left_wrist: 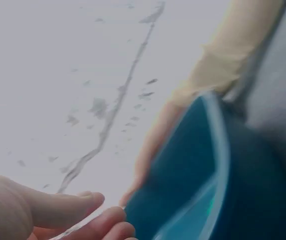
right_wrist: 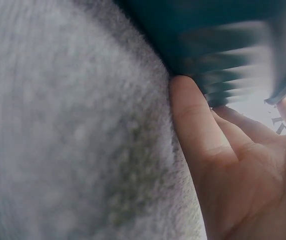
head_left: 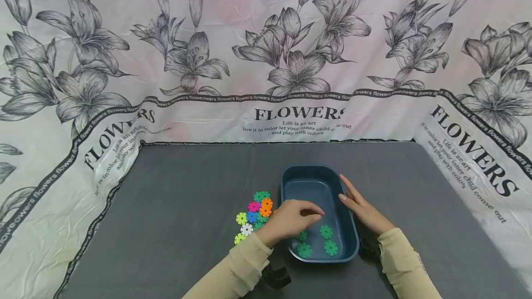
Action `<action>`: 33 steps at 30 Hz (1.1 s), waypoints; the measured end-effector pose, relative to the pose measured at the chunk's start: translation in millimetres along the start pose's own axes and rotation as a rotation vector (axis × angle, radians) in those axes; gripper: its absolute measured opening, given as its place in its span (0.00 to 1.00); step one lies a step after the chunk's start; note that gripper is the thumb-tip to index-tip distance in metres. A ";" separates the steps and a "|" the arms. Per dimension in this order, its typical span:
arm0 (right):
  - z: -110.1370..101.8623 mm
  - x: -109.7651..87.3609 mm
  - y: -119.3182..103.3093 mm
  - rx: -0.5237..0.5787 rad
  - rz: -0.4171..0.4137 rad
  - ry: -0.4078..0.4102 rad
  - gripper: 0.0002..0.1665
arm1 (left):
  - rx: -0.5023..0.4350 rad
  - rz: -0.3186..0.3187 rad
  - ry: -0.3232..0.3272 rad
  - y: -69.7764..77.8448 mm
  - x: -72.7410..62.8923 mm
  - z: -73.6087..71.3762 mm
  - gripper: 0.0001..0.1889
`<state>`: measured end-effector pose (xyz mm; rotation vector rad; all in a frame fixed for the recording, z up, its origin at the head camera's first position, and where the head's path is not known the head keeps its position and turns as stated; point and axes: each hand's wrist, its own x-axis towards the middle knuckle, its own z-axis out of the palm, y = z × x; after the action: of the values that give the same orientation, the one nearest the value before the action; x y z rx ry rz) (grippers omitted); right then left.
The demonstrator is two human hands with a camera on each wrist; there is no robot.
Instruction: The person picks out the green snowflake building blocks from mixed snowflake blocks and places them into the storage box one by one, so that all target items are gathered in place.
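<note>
"Head view first: where's the room?"

"The grey cloth-covered desk [head_left: 187, 183] runs wide to the left of the pile and narrows on the right toward the white flower-printed cloth [head_left: 299, 123] that borders its far edge. The deep blue, smooth tray [head_left: 309, 193] with rounded corners sits right of the middle."

"And the hands?"

"The left hand [head_left: 291, 219] is over the tray's left rim, thumb and forefinger apart. The right hand [head_left: 365, 211] rests against the right wall, its fingers extended."

"The pieces?"

"Four flat green notched discs [head_left: 326, 231] lie in the tray's near end. Just left of it, multicoloured notched discs [head_left: 251, 217] crowd together on the desk: green, orange, pink, blue, yellow-green and white."

"Left wrist view?"

"It's blurred. The tray's curved lip rises beside the left hand's fingertips, with a gap between thumb and forefinger. A cream sleeve [left_wrist: 223, 65] leads to the right hand at the tray's other side."

"Right wrist?"

"Long fingers touch the tray's glossy outer wall, which carries pale reflected bands; the thumb meets the rim. Alongside, the desk's cloth looks fuzzy."
</note>
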<state>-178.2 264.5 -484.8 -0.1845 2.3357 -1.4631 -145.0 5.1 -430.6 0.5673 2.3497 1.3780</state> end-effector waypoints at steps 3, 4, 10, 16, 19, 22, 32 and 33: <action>-0.6 -1.1 1.2 -0.007 -0.001 0.002 0.38 | -0.052 0.016 0.098 -10.1 -19.5 -17.8 0.08; -0.4 -1.0 1.1 -0.006 -0.004 0.003 0.39 | -0.054 0.026 0.129 -15.6 -26.7 -23.9 0.08; -1.7 -1.9 1.6 -0.006 -0.013 0.003 0.38 | 0.184 0.061 0.276 -48.0 -59.9 -43.6 0.10; -1.2 -0.7 0.8 -0.008 -0.004 0.007 0.38 | 0.475 0.050 0.384 -71.3 -71.6 -34.2 0.12; 0.5 -0.3 0.5 -0.002 -0.003 0.009 0.38 | 0.521 0.018 0.397 -78.8 -73.2 -28.2 0.12; 1.2 -0.2 0.7 -0.002 -0.004 0.010 0.38 | 0.518 0.005 0.400 -83.4 -73.0 -25.0 0.12; 0.8 0.7 0.6 0.002 -0.011 0.009 0.38 | 0.512 0.060 0.401 -85.6 -71.8 -25.2 0.12; 0.8 0.8 0.9 -0.001 -0.012 0.010 0.38 | 0.513 0.062 0.397 -85.0 -71.8 -25.2 0.12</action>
<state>-178.6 263.9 -486.0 -0.1925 2.3471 -1.4714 -109.5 -87.8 -486.7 0.5400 3.0634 0.9689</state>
